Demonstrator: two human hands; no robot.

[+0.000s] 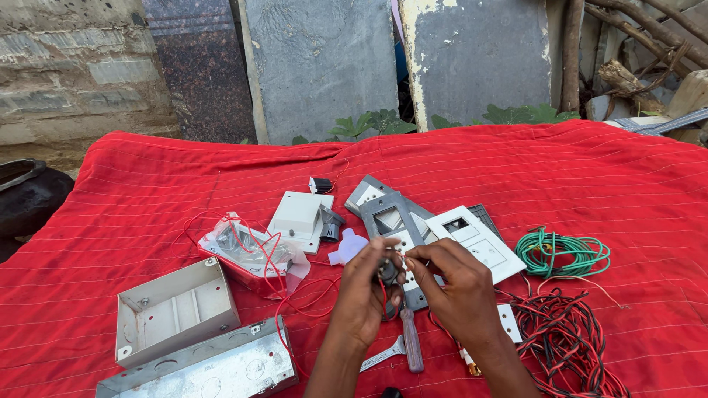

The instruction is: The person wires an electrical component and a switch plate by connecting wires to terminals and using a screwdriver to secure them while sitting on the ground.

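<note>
Over red cloth, small dark part pinched between both hands' fingers.

Left hand and right hand around a small dark part above red cloth.

cloth: red quilted fabric cover, matt, ribbed with pale stitch lines
long box: grey galvanised metal back box, dull sheen, spangled
square box: off-white plastic box, smooth, matt
plate: white plastic switch plate, smooth, slightly glossy
bag: clear crinkled plastic bag, shiny
wire: green plastic-coated wire coil, smooth
slabs: grey stone slabs, rough, matt
</note>
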